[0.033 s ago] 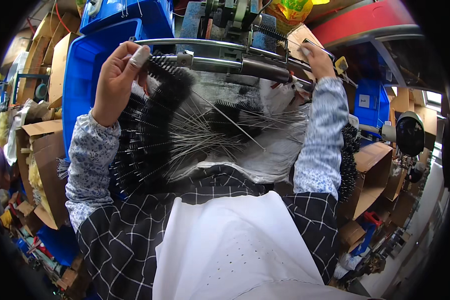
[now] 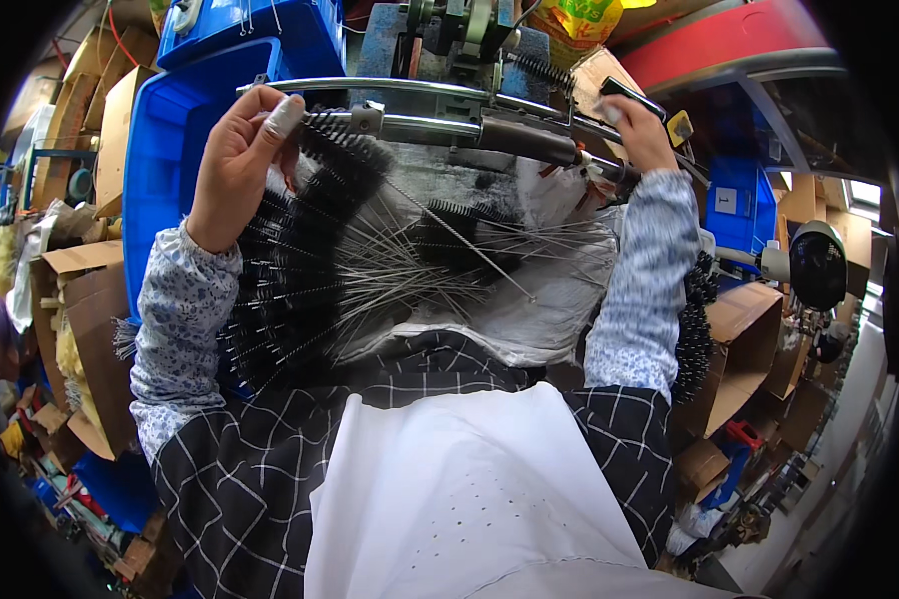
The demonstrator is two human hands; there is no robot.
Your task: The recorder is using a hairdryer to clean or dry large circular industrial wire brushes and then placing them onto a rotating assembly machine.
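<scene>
While left hand (image 2: 240,150) pinches a black bristle brush (image 2: 345,165) at 11 o'clock under the metal rail (image 2: 420,90), right hand (image 2: 639,130) closed on a black lever (image 2: 631,97) at 1; best keep brush stem level, fingers off bristles.

Glossy metal rails (image 2: 440,128) cross above matt black bristly brushes (image 2: 310,250) on thin shiny wire stems; left of them, a smooth blue plastic bin (image 2: 170,150).
</scene>
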